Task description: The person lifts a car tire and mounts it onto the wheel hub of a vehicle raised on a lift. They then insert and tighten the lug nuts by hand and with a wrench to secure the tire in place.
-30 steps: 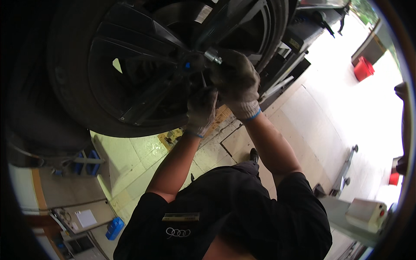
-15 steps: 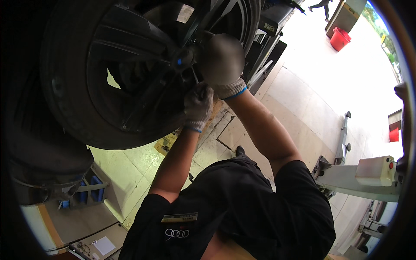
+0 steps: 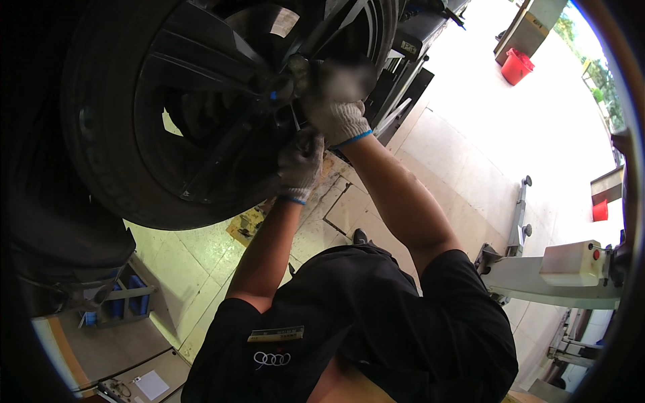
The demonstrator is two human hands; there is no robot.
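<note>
A big dark car wheel [image 3: 222,127] with a multi-spoke rim and black tyre hangs in front of me at the upper left. A small blue mark shows on its hub centre [image 3: 274,95]. My left hand [image 3: 301,161], in a knitted grey-white glove, is closed low beside the hub. From its top a thin pale metal rod [image 3: 296,117] points up toward the hub. My right hand [image 3: 337,111], in a similar blue-edged glove, is raised right of the hub. Its fingers are smeared and dark, so what they hold, if anything, cannot be made out.
Black equipment [image 3: 403,67] stands right of the wheel. A red bucket [image 3: 517,66] sits on the pale tiled floor at the upper right. A grey lift arm [image 3: 517,277] lies at the right. Lower left, a bin rack with blue boxes [image 3: 138,295] stands near a cabinet [image 3: 114,349].
My right hand has shifted slightly left and down beside the hub. The left hand stays close to the rod. The whole view has moved a little, and a walking person is out of sight.
</note>
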